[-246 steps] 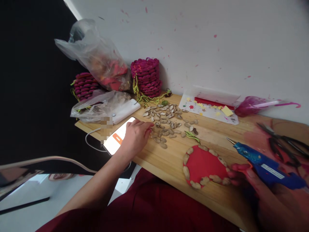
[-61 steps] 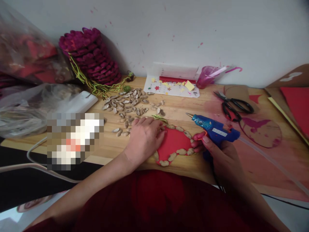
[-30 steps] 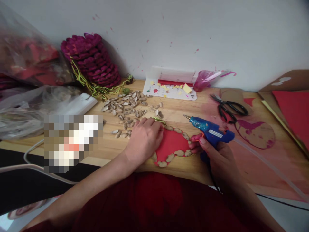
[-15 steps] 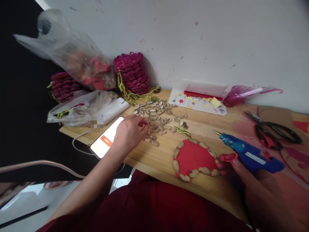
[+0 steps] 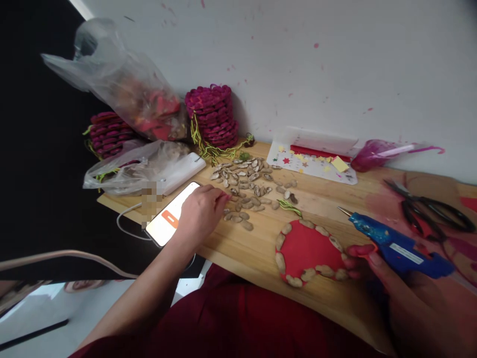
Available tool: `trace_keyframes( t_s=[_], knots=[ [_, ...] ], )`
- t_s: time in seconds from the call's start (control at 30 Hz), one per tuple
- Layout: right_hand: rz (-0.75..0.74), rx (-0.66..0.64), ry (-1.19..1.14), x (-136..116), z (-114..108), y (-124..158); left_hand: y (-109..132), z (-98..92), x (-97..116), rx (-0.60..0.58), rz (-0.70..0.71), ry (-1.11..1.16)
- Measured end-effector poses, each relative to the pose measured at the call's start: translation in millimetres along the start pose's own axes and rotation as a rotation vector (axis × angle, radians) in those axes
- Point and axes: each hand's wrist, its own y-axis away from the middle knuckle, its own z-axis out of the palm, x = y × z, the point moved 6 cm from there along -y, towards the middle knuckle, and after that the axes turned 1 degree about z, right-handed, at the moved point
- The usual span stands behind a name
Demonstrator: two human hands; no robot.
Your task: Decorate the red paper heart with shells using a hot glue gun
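Left hand (image 5: 201, 211): phone (image 5: 164, 223) close on its left, peanut shells (image 5: 254, 177) crowd ahead. Between hands: bare wooden tabletop (image 5: 246, 248) passable, up to peanut-edged red cutout (image 5: 312, 248). Right hand (image 5: 402, 288): glue gun (image 5: 387, 243) juts forward-left, scissors (image 5: 410, 196) beyond.

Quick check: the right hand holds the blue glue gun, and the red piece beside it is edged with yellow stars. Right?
The edging is wrong: the head view shows peanut shells around the red piece. The right hand does hold the blue glue gun.
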Motion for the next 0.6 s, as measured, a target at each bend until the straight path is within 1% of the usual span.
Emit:
trace_keyframes(
  t_s=[0.13, 0.2, 0.3, 0.4, 0.47, 0.6],
  knots=[
    [-0.018, 0.04, 0.029, 1, -4, -2, 4, -1.5, -6, 0.039, -0.006, 0.056],
    [-0.022, 0.035, 0.062, 3, -4, -3, 5, 0.0, -5, 0.052, 0.011, 0.099],
    [-0.018, 0.024, 0.097, 7, -4, -5, 8, 5.9, 1, 0.038, 0.046, 0.118],
    [-0.054, 0.036, 0.11, 2, -4, -4, 9, 10.9, 7, 0.025, 0.086, 0.142],
    [-0.079, 0.047, 0.158, -4, -5, -3, 8, 12.0, 10, 0.018, 0.109, 0.161],
    [-0.104, 0.048, 0.245, -10, -4, -4, 1, 8.2, 11, 0.054, 0.092, 0.092]
  ],
)
